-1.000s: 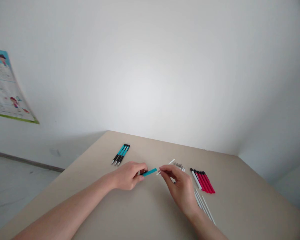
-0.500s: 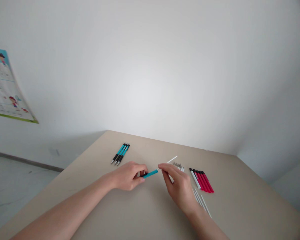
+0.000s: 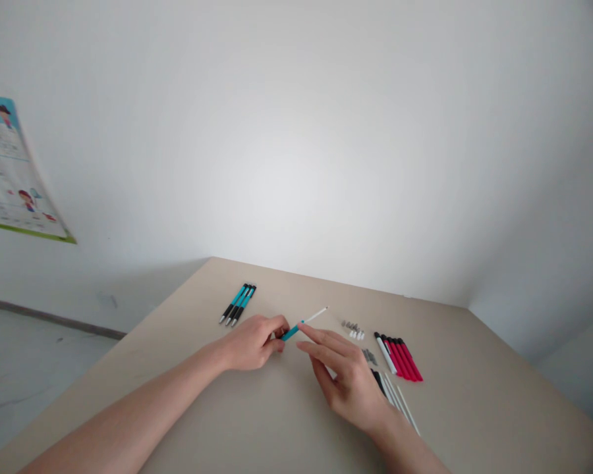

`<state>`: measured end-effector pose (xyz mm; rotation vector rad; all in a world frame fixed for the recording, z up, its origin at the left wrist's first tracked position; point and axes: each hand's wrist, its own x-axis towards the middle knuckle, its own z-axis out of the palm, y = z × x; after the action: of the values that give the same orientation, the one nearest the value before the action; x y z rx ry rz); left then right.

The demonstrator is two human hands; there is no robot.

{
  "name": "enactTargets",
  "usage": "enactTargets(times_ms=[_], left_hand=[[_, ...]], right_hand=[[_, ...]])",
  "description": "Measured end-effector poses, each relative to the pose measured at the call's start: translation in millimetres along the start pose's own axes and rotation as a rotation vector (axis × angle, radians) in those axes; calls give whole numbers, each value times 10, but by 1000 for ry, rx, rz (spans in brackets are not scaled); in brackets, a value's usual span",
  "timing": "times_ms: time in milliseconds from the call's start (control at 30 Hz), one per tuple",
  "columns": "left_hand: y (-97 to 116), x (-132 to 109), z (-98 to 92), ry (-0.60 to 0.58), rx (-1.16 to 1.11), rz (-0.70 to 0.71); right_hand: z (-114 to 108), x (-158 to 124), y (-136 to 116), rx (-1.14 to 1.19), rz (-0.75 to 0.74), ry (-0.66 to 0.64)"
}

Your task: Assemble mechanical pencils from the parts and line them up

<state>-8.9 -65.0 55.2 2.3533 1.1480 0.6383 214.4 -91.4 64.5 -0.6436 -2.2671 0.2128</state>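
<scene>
In the head view, my left hand (image 3: 254,342) is closed around a turquoise pen barrel (image 3: 293,330), which tilts up to the right. A thin white pen refill (image 3: 317,315) sits part way in the barrel's open end, and its tip points away from me. My right hand (image 3: 343,368) has its fingers apart and stretched out. Its index fingertip is at the barrel's open end; whether it touches is hard to make out. No object shows between its fingers and thumb.
Three turquoise-and-black pens (image 3: 238,304) lie at the left. On the right are several pink barrels (image 3: 404,359), a white barrel (image 3: 385,353), white refills (image 3: 400,403), black pieces (image 3: 378,382), springs (image 3: 369,357), small metal tips (image 3: 350,325) and white parts (image 3: 356,334).
The refill, earlier pinched by my right hand at the barrel's mouth, now sits in the barrel. My right fingers have let go and spread, and the barrel tilts more steeply.
</scene>
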Motion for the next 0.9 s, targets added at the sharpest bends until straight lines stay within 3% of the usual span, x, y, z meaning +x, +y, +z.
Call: enactTargets(times_ms=[167, 267, 467, 700, 900], left_hand=[[6, -8, -7, 7, -7, -6], [7, -11, -12, -28, 10, 15], [-9, -10, -31, -50, 152, 71], [20, 0, -50, -73, 140, 140], [-17, 7, -25, -12, 82, 37]], right_hand=[[-24, -36, 40, -65, 244, 220], [-35, -37, 76, -53, 402, 284], [44, -39, 86, 174, 554, 221], [157, -45, 50, 285, 590, 142], [-76, -59, 174, 25, 600, 188]])
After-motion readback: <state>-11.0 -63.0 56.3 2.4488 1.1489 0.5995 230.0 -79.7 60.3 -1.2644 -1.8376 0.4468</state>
